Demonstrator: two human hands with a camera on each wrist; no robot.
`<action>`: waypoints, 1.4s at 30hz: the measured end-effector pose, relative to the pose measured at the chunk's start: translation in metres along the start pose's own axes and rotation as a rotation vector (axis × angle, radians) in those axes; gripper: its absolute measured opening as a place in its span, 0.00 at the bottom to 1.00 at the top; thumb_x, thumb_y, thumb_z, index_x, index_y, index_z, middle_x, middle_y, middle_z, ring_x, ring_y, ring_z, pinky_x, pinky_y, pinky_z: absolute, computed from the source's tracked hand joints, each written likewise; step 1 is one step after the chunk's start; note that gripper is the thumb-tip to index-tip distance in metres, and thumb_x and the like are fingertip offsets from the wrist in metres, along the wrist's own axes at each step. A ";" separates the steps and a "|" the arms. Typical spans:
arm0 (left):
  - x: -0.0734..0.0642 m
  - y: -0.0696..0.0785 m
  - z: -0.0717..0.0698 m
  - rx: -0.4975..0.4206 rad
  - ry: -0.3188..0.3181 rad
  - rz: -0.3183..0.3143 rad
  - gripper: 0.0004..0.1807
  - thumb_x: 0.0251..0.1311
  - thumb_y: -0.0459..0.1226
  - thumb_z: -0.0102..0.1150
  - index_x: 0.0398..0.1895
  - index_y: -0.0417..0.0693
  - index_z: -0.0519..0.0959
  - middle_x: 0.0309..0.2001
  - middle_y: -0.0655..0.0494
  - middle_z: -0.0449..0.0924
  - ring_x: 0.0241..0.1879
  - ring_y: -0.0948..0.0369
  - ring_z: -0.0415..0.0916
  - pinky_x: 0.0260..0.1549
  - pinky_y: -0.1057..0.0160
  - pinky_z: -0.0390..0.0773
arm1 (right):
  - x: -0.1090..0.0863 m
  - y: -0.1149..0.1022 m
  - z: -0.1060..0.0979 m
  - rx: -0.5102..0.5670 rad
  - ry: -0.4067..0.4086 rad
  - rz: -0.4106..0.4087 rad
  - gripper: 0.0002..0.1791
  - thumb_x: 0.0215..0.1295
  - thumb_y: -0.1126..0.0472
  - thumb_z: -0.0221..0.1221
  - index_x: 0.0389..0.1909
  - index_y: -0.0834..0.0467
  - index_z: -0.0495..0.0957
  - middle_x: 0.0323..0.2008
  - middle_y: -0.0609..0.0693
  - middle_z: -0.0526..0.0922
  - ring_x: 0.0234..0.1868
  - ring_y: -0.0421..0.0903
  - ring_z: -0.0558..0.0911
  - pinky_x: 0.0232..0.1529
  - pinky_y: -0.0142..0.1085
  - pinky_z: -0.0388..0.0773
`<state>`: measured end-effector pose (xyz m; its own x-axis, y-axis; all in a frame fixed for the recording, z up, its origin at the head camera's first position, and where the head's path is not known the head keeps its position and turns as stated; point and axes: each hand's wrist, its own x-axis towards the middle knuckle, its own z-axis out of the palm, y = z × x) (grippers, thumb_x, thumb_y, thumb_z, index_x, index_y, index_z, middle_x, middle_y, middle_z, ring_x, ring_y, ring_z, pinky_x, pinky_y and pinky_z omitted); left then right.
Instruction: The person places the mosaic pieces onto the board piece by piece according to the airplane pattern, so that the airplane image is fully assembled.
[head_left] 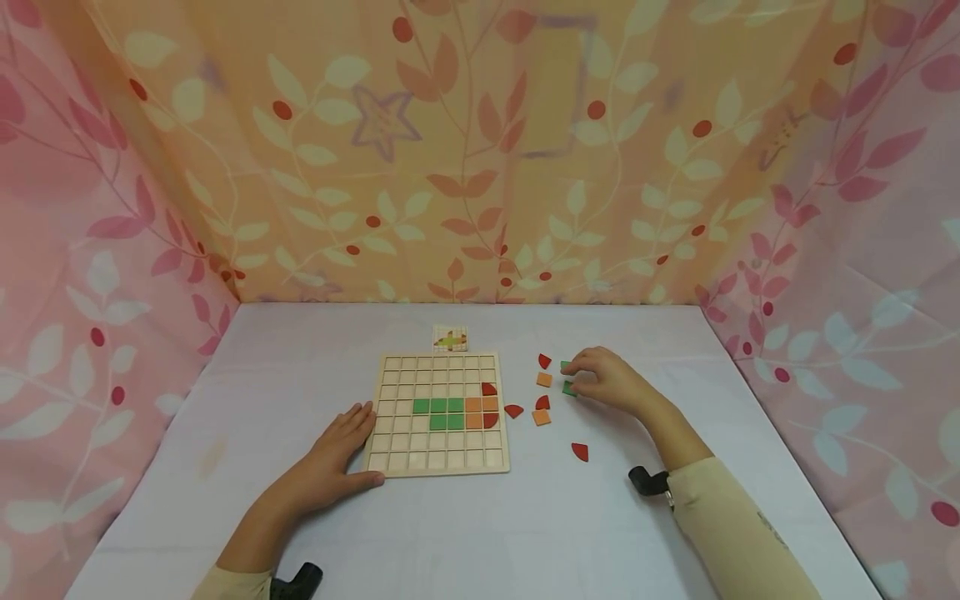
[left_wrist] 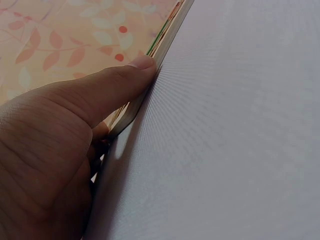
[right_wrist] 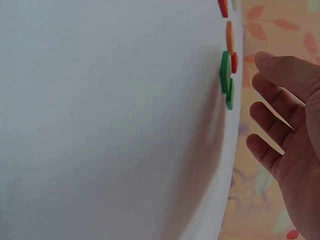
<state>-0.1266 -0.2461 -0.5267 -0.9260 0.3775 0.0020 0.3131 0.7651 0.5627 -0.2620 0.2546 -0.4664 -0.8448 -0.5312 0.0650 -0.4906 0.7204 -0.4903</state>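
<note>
The head view shows us a wooden grid board (head_left: 434,445) lying flat near the middle of the tabletop (head_left: 465,533), somewhat closer to its left edge than to its right. The person's left hand (head_left: 337,450) rests against the board's left edge, with the thumb at its near left corner and apart from the other fingers, which lie extended along that side; in the left wrist view we see the thumb touching the board's rim. Set in the grid we count five green squares (head_left: 438,406), three in a row and two below them, then three orange squares (head_left: 473,404) and two red quarter-rounds (head_left: 490,389) toward the board's right side. The right hand (head_left: 611,379) hovers right of the board, above two loose green pieces (head_left: 569,388); its fingers are spread and gently bent, and the right wrist view shows us a gap between them and the pieces, with nothing pinched. Between this hand and the board lie two loose orange squares (head_left: 543,380) and three loose red pieces (head_left: 544,361), one just beside the board's right edge. We find another red quarter-round (head_left: 580,452) apart from these, nearer the tabletop's near edge. A small patterned card (head_left: 450,338) lies between the board and the tabletop's far edge, where a leaf-printed curtain (head_left: 465,167) rises.
</note>
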 end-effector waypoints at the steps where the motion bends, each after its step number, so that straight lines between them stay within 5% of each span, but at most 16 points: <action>1: 0.000 0.000 0.000 0.002 -0.002 -0.001 0.61 0.53 0.63 0.71 0.81 0.41 0.54 0.83 0.47 0.46 0.82 0.46 0.40 0.79 0.62 0.33 | 0.001 0.002 0.001 0.000 -0.008 0.002 0.15 0.62 0.63 0.69 0.50 0.57 0.87 0.49 0.50 0.86 0.57 0.56 0.78 0.64 0.58 0.71; 11: 0.002 0.001 -0.001 0.000 -0.015 -0.013 0.61 0.54 0.62 0.71 0.81 0.41 0.53 0.83 0.47 0.45 0.82 0.46 0.39 0.80 0.54 0.37 | 0.007 0.023 0.010 0.039 -0.102 0.058 0.17 0.60 0.60 0.73 0.51 0.54 0.87 0.46 0.46 0.85 0.52 0.49 0.78 0.60 0.51 0.76; 22: 0.001 0.001 -0.001 0.013 -0.012 -0.013 0.61 0.54 0.63 0.71 0.81 0.41 0.53 0.83 0.47 0.46 0.82 0.46 0.40 0.80 0.55 0.37 | 0.007 0.023 0.013 -0.026 -0.093 0.032 0.18 0.60 0.60 0.72 0.52 0.53 0.87 0.44 0.46 0.85 0.51 0.49 0.78 0.59 0.52 0.76; 32: 0.002 0.001 -0.001 -0.002 -0.018 -0.022 0.61 0.53 0.62 0.72 0.81 0.40 0.53 0.83 0.47 0.45 0.82 0.46 0.39 0.79 0.46 0.41 | 0.005 0.022 0.016 -0.007 -0.076 0.051 0.17 0.60 0.60 0.72 0.51 0.53 0.87 0.45 0.47 0.85 0.52 0.50 0.77 0.59 0.52 0.77; 42: 0.000 0.004 -0.001 -0.010 -0.015 -0.027 0.61 0.53 0.61 0.72 0.81 0.40 0.54 0.83 0.46 0.45 0.82 0.46 0.39 0.79 0.44 0.43 | 0.003 0.003 0.007 0.026 -0.042 0.034 0.18 0.60 0.63 0.70 0.53 0.55 0.87 0.48 0.47 0.85 0.56 0.53 0.77 0.64 0.55 0.73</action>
<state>-0.1260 -0.2438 -0.5238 -0.9307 0.3647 -0.0261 0.2857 0.7700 0.5705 -0.2645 0.2522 -0.4741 -0.8509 -0.5252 0.0111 -0.4554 0.7268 -0.5142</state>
